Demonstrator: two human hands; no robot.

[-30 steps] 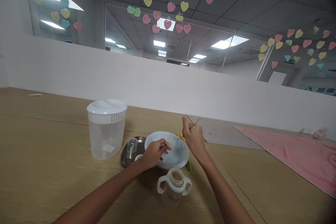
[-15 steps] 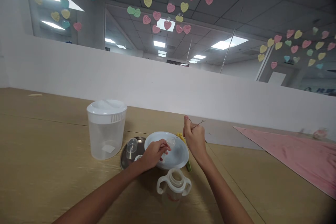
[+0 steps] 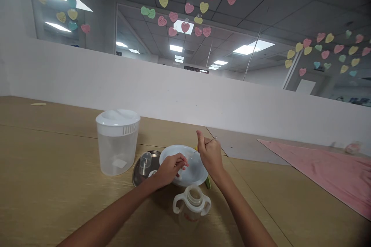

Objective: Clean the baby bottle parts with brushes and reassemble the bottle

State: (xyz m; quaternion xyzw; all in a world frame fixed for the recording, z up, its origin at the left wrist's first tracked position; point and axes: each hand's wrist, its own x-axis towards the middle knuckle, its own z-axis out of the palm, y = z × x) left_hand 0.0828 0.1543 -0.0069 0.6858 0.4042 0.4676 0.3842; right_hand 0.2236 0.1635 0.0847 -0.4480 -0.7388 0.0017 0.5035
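Over the white bowl, my left hand pinches a small clear bottle part, mostly hidden by its fingers. My right hand is closed, thumb up, round a thin wire-handled brush whose far end points down at the clear part; its bristles are too small to make out. A clear baby bottle with two white handles stands upright and uncapped in front of the bowl. Left of the bowl, a round metal tray carries a clear cap and a white ring, partly behind my left wrist.
A tall translucent tub with a white lid stands on the wooden table at the left. Something green pokes out by the bowl's right side. A pink cloth lies at the right, before a white wall.
My right hand has moved slightly left and down toward my left hand, and less of the wire shows above it. The left hand stays almost where it was.
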